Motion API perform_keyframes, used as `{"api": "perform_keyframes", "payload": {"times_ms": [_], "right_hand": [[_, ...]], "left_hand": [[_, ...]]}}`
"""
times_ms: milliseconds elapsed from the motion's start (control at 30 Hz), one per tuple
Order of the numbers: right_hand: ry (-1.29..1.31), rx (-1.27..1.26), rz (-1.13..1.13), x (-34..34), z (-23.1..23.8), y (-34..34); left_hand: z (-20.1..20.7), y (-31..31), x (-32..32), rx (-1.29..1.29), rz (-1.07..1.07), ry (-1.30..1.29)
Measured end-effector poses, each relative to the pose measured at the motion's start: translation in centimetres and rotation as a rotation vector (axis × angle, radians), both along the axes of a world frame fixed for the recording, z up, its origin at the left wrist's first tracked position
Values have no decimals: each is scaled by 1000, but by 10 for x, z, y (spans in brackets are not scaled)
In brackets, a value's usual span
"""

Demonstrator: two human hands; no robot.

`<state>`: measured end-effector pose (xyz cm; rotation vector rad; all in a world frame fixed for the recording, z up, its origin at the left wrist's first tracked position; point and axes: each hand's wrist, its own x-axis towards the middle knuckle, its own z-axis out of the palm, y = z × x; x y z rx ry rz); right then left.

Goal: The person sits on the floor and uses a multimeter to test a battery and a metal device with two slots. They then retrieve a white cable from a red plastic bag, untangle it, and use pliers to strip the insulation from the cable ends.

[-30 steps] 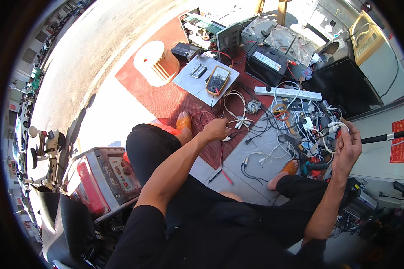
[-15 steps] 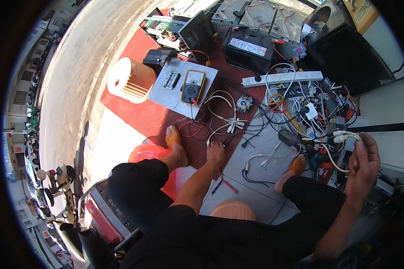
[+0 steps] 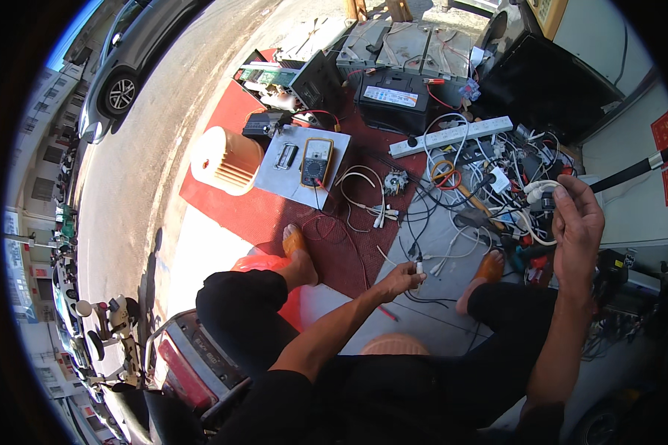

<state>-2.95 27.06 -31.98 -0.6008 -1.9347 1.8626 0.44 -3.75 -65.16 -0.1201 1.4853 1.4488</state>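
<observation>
My left hand [image 3: 402, 282] is closed, pinching a thin cable with a small white-tipped connector [image 3: 420, 268] that sticks up above the fingers. It hovers over the grey tiles between my feet. On the right, my raised right hand [image 3: 580, 226] grips a looped white cable [image 3: 536, 222] with thick white connectors [image 3: 539, 191] at the fingertips. A bundle of white cables with white plugs [image 3: 381, 215] lies on the red mat [image 3: 289, 204], beside a small metal motor-like part [image 3: 396, 182]. A yellow-edged analog multimeter [image 3: 317, 162] rests on a silver panel [image 3: 278, 180].
A heap of tangled cables and adapters [image 3: 490, 178] lies right, with a white power strip [image 3: 453, 136] at its back edge. Behind stand a black battery [image 3: 393, 96] and an opened electronic unit [image 3: 304, 81]. A cream ribbed tub [image 3: 225, 159] sits left; a parked car [image 3: 137, 55] is beyond.
My left hand has lifted off the mat and moved right, now with a cable connector. My right hand, still gripping the white cable, has risen slightly. The view has shifted, bringing a car in.
</observation>
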Motion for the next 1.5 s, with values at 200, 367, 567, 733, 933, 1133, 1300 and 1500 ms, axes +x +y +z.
{"api": "perform_keyframes", "payload": {"times_ms": [200,367,567,733,933,1133,1300,1500], "right_hand": [[112,-70,37,-1,4,1],[93,-79,75,4,9,-8],[77,-129,116,4,10,-19],[62,-170,155,1,7,-19],[79,-196,224,-4,5,-16],[72,-209,219,-6,8,-25],[-45,-168,311,-3,12,-23],[-206,249,397,-4,-3,-20]], "left_hand": [[120,-18,-14,284,228,-144],[195,-63,-16,396,246,-233],[229,-99,-5,348,280,-140],[218,-105,-10,303,509,-44],[217,-127,-39,320,717,56],[227,-130,-43,337,747,113],[229,-129,-42,348,714,112],[233,-131,-41,394,737,74]]}}
